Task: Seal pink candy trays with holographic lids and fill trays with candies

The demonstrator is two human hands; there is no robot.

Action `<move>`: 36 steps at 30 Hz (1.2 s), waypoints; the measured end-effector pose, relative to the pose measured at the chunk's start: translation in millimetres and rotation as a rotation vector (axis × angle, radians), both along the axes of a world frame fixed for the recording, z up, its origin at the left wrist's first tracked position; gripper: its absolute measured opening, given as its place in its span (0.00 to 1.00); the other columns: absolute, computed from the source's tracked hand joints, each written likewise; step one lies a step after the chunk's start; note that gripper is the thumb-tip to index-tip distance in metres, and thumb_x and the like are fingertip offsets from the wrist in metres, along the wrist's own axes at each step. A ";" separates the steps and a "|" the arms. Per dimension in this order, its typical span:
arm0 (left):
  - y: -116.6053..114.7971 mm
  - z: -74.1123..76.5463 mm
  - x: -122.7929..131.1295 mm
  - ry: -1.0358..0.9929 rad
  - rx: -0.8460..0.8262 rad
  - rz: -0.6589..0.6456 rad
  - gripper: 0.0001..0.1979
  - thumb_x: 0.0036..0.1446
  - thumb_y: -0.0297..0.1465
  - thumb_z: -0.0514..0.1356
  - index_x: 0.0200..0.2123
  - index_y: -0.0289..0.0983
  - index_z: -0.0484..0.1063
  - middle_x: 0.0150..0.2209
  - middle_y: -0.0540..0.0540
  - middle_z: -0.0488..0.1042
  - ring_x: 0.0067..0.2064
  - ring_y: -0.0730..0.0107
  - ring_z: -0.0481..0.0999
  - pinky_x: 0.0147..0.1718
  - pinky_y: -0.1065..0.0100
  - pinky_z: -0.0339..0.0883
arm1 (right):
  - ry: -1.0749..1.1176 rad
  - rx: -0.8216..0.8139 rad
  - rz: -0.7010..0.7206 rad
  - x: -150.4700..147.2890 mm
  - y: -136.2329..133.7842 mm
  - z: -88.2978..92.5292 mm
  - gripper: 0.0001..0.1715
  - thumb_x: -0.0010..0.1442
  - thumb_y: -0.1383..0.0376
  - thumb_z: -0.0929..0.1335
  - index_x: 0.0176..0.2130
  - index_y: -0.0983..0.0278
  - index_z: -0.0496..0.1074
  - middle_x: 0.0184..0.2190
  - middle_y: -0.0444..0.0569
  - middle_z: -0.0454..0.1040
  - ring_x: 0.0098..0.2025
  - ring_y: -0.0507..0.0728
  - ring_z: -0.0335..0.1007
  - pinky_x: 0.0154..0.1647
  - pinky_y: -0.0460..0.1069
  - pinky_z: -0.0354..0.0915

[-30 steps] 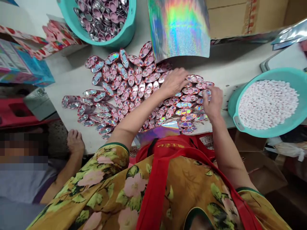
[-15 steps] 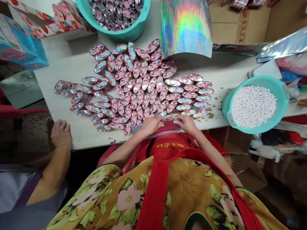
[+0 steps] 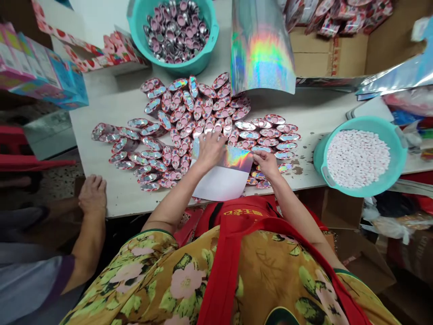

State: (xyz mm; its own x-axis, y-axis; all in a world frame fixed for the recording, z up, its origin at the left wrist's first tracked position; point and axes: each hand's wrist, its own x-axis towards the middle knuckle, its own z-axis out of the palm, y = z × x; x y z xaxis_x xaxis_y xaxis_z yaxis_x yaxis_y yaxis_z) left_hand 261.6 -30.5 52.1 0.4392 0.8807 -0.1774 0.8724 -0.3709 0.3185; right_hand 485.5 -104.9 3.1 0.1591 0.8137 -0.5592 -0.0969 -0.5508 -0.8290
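A shiny holographic sheet (image 3: 221,183), with a white lower part, lies over some of the packets in front of me. My left hand (image 3: 211,151) rests on its upper left part with the fingers stretched out and spread. At the sheet's right edge, my right hand (image 3: 266,163) is closed, pinching the corner between thumb and fingers. Around the sheet stand many upright oval packets (image 3: 184,124) with red printed rims. Some show round pink pieces in their tops, others silvery insides. The packets under the sheet are hidden.
A teal basin (image 3: 133,18) of pink and silver round pieces stands behind. Another teal basin (image 3: 318,153), at right, holds small white pieces. A large holographic sheet (image 3: 264,54) and an open carton (image 3: 311,47) lie at the back. A co-worker's hand (image 3: 93,194) rests at the table's left edge.
The sheet has come up from the table's front edge onto the packets, showing its holographic face. My left hand has moved forward and spread; my right hand has moved slightly forward. The view has shifted.
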 end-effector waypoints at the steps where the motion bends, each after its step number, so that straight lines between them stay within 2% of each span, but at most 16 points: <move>1: -2.0 -5.0 14.3 -0.049 -0.001 -0.047 0.15 0.66 0.32 0.59 0.53 0.42 0.78 0.54 0.38 0.75 0.57 0.50 0.70 0.58 0.50 0.60 | 0.009 -0.017 -0.020 1.6 0.4 0.0 0.22 0.45 0.51 0.76 0.35 0.63 0.78 0.27 0.46 0.79 0.31 0.55 0.74 0.36 0.51 0.71; 4: -14.0 -20.5 50.3 -0.150 -0.054 -0.206 0.16 0.69 0.32 0.56 0.56 0.40 0.75 0.52 0.39 0.74 0.54 0.57 0.71 0.54 0.58 0.65 | 0.045 -0.052 -0.084 3.5 -0.8 1.0 0.22 0.42 0.53 0.78 0.34 0.63 0.78 0.24 0.45 0.78 0.29 0.54 0.73 0.33 0.50 0.71; 7: -23.3 -32.3 66.2 -0.134 -0.073 -0.262 0.16 0.71 0.33 0.52 0.56 0.39 0.75 0.51 0.37 0.75 0.52 0.56 0.72 0.53 0.58 0.66 | 0.080 -0.088 -0.135 2.4 -1.0 2.4 0.20 0.41 0.54 0.79 0.32 0.62 0.77 0.23 0.44 0.77 0.27 0.53 0.73 0.31 0.49 0.71; 11: -25.8 -44.8 61.2 -0.163 -0.099 -0.325 0.18 0.73 0.32 0.49 0.58 0.40 0.74 0.55 0.36 0.77 0.54 0.57 0.75 0.56 0.55 0.66 | 0.098 -0.123 -0.125 1.3 1.4 1.3 0.20 0.42 0.52 0.78 0.30 0.62 0.76 0.24 0.45 0.78 0.27 0.53 0.73 0.30 0.48 0.70; 15: -29.8 -53.9 48.4 -0.273 -0.111 -0.329 0.15 0.72 0.36 0.53 0.52 0.39 0.76 0.59 0.36 0.76 0.58 0.56 0.75 0.60 0.51 0.66 | 0.082 -0.135 -0.099 2.0 4.1 -6.2 0.21 0.44 0.51 0.77 0.32 0.62 0.76 0.24 0.45 0.77 0.28 0.54 0.74 0.31 0.49 0.70; 18: -40.9 -45.7 35.6 -0.339 -0.152 -0.353 0.12 0.71 0.36 0.54 0.46 0.38 0.77 0.59 0.35 0.76 0.61 0.54 0.73 0.59 0.50 0.66 | -0.026 -0.108 -0.047 1.2 5.4 -13.1 0.16 0.50 0.55 0.74 0.35 0.63 0.76 0.25 0.46 0.78 0.29 0.55 0.74 0.34 0.50 0.71; 21: -55.8 -19.1 20.5 -0.450 -0.241 -0.380 0.12 0.71 0.35 0.54 0.38 0.39 0.76 0.45 0.38 0.82 0.51 0.59 0.79 0.50 0.56 0.69 | -0.305 -0.022 0.084 -2.6 3.9 -16.0 0.11 0.58 0.60 0.69 0.39 0.63 0.77 0.33 0.50 0.81 0.34 0.58 0.77 0.41 0.54 0.72; 23: -61.0 2.5 15.2 -0.593 -0.263 -0.237 0.12 0.69 0.37 0.58 0.34 0.39 0.74 0.37 0.42 0.82 0.42 0.63 0.80 0.46 0.60 0.70 | -0.545 0.035 0.190 -5.7 1.8 -14.6 0.12 0.61 0.62 0.66 0.42 0.63 0.78 0.39 0.53 0.81 0.41 0.61 0.77 0.47 0.56 0.71; 25: -56.9 18.9 18.5 -0.765 -0.256 0.080 0.10 0.65 0.38 0.62 0.32 0.40 0.73 0.34 0.45 0.80 0.38 0.66 0.79 0.43 0.63 0.70 | -0.724 0.085 0.233 -6.9 0.6 -11.1 0.14 0.62 0.62 0.66 0.45 0.63 0.78 0.44 0.57 0.79 0.49 0.64 0.75 0.51 0.58 0.70; 27: -42.6 25.1 30.7 -0.928 -0.290 0.414 0.11 0.60 0.37 0.66 0.31 0.40 0.70 0.31 0.49 0.78 0.35 0.68 0.78 0.39 0.66 0.70 | -0.751 0.145 0.166 -4.8 2.5 -6.1 0.18 0.63 0.60 0.66 0.50 0.62 0.78 0.50 0.58 0.77 0.53 0.65 0.73 0.53 0.59 0.70; 29: -22.0 21.5 48.4 -1.053 -0.377 0.631 0.13 0.56 0.37 0.69 0.30 0.40 0.67 0.27 0.52 0.74 0.31 0.71 0.76 0.36 0.68 0.70 | -0.596 0.179 0.039 0.8 8.3 -0.3 0.24 0.66 0.53 0.65 0.54 0.62 0.76 0.52 0.58 0.77 0.51 0.64 0.74 0.49 0.57 0.72; 31: -2.1 13.2 66.3 -1.136 -0.463 0.740 0.15 0.52 0.35 0.70 0.28 0.39 0.65 0.24 0.55 0.71 0.28 0.74 0.74 0.33 0.70 0.70 | -0.330 0.144 -0.037 8.3 17.0 5.9 0.34 0.68 0.43 0.60 0.56 0.62 0.75 0.49 0.57 0.79 0.45 0.62 0.77 0.38 0.54 0.73; 34: 15.5 2.3 86.0 -1.183 -0.526 0.818 0.15 0.51 0.33 0.70 0.28 0.39 0.65 0.23 0.56 0.70 0.25 0.76 0.72 0.29 0.72 0.68 | 0.006 0.010 -0.034 18.3 29.9 14.4 0.49 0.61 0.29 0.56 0.52 0.64 0.75 0.44 0.58 0.81 0.34 0.58 0.77 0.23 0.48 0.64; 36: 19.0 -2.6 93.2 -1.171 -0.553 0.838 0.15 0.51 0.34 0.70 0.28 0.39 0.64 0.22 0.56 0.70 0.24 0.76 0.71 0.27 0.73 0.68 | 0.071 -0.033 -0.031 22.1 35.9 17.5 0.50 0.56 0.25 0.58 0.46 0.63 0.75 0.40 0.56 0.81 0.30 0.55 0.76 0.21 0.46 0.60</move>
